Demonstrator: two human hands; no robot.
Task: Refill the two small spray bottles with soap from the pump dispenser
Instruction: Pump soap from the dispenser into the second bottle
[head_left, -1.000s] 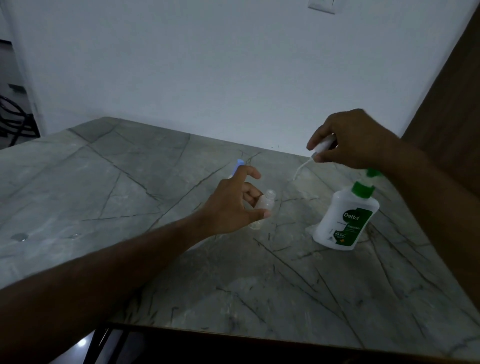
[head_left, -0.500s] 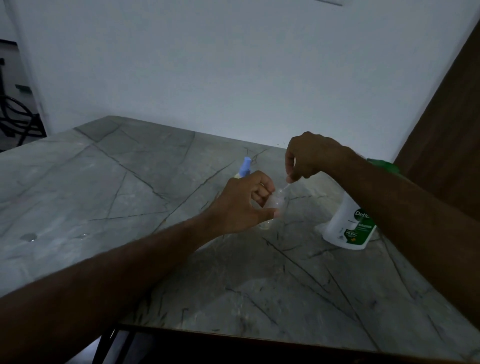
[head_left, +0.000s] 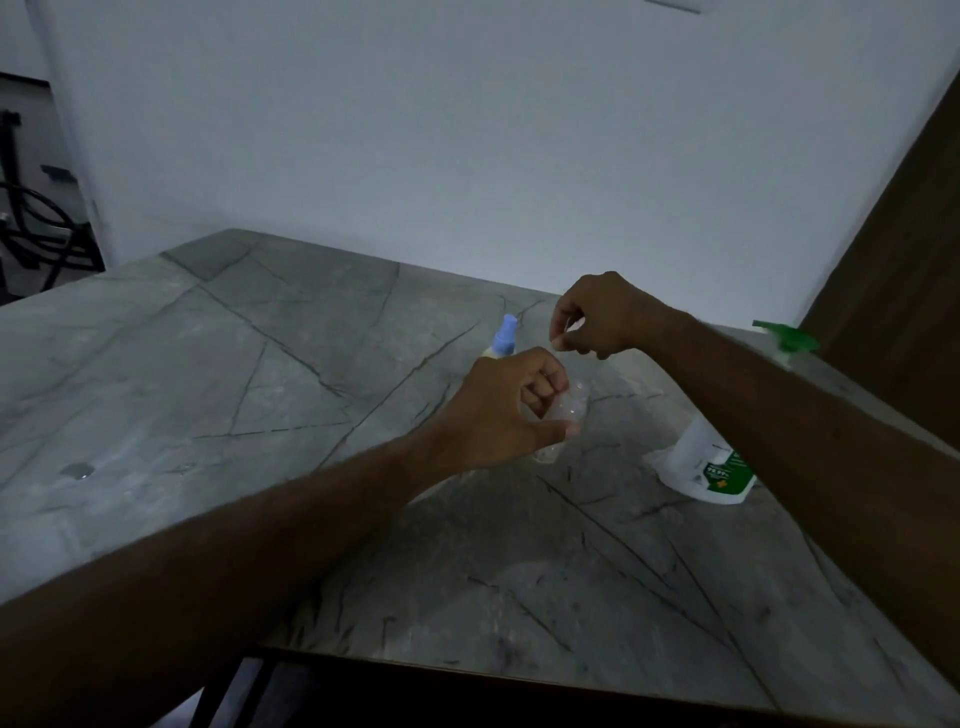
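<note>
The near edge of the bench (head_left: 467, 597) runs just below the forearms, with bare stone between it and the work. The left hand (head_left: 511, 410) curls round a clear small spray bottle (head_left: 563, 415) standing on the bench. Just above it, the right hand (head_left: 597, 317) pinches something pale over the bottle's mouth, seemingly its spray cap. The step looks like recapping; next calls for seating and twisting it true. The second spray bottle (head_left: 504, 340), blue-capped, stands just behind. The pump dispenser (head_left: 711, 462) sits to the right, under the right forearm, near the bench's far edge.
</note>
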